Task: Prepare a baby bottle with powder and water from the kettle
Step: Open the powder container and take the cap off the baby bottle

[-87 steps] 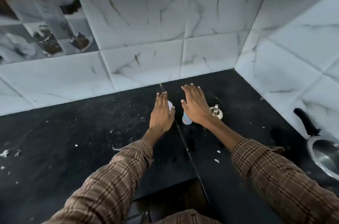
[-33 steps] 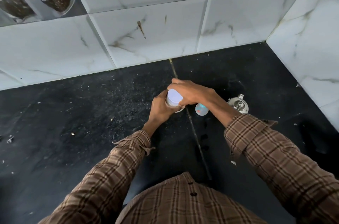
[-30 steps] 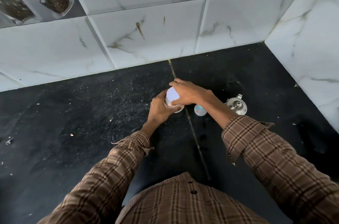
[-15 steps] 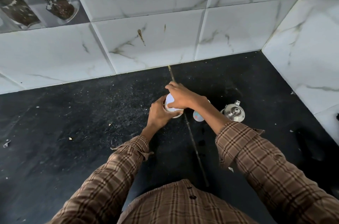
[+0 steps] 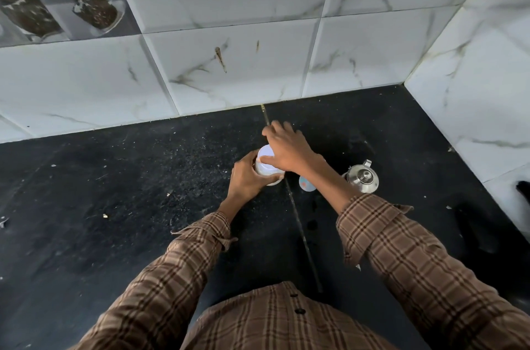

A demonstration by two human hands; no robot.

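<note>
Baby bottle (image 5: pixel 307 184) stands on the black bench (image 5: pixel 114 206), just right of the white powder tub (image 5: pixel 268 167) and partly hidden under the right forearm; the small steel kettle (image 5: pixel 362 177) sits a little further right. The change is at the tub: half a second ago the right hand (image 5: pixel 289 150) was curled down over the lid, and now its fingers are spread and lifted, with only the thumb side resting at the lid's edge, so that grip is loose and holds nothing firmly. The left hand (image 5: pixel 248 177) is wrapped around the tub's side as before, a closed grip steadying it against the bench. I judge the lid is being worked loose, likely between twists; whether it has come free I cannot tell. No powder has reached the bottle yet, and the kettle is untouched, so the task is at its first step
</note>
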